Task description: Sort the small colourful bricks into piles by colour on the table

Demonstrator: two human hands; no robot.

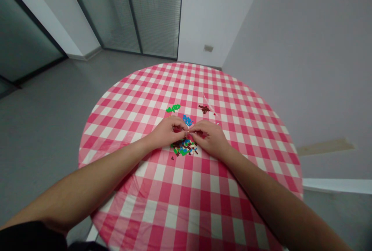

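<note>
My left hand [171, 131] and my right hand [209, 136] meet above the middle of the table, fingertips pinched close together. Something tiny and pale shows between the fingertips, too small to name. Just below them lies a mixed heap of small coloured pieces [184, 148] in green, blue, brown and white, partly hidden by the hands. A group of blue pieces [187, 120] lies just beyond the fingertips. Farther back are a group of green pieces [173, 108] on the left and a group of dark brown pieces [205, 109] on the right.
A round table with a red and white checked cloth [180, 204] fills the middle of the view. One small red piece [214, 114] lies near the brown group. Glass partitions [157, 14] stand behind the table, and a grey wall [319, 69] rises on the right.
</note>
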